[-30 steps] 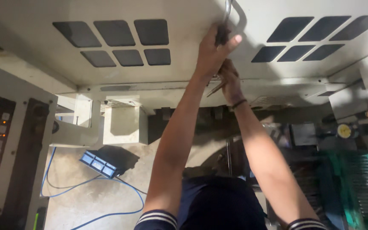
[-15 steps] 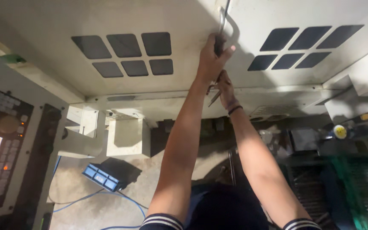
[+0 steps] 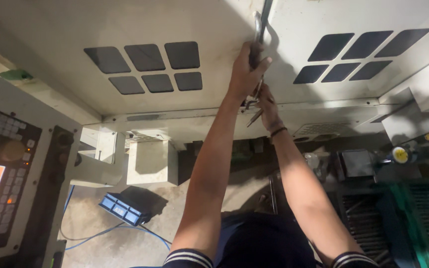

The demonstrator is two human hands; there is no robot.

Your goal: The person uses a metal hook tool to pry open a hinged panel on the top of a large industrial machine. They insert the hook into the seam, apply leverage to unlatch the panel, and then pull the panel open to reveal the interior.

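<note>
My left hand [image 3: 247, 69] is stretched out and shut around a metal bar handle [image 3: 260, 27] where two cream machine doors meet. The left door [image 3: 140, 30] and the right door [image 3: 323, 20] each carry a group of dark square window panels. Just below, my right hand [image 3: 270, 105] is closed on a thin metal tool [image 3: 254, 117] whose tip pokes out under the left hand at the doors' lower edge. A dark band sits on my right wrist. What the tool touches is hidden by the hands.
A control panel [image 3: 6, 173] with keys and an orange screen stands at the left. A blue box [image 3: 122, 208] with a blue cable lies on the concrete floor. A cream block [image 3: 152, 161] sits under the doors. Green machine parts and a yellow-capped gauge [image 3: 399, 155] are at the right.
Both hands stay at the handle and seam. The view has shifted, so the control panel with its orange screen shows more at the left.
</note>
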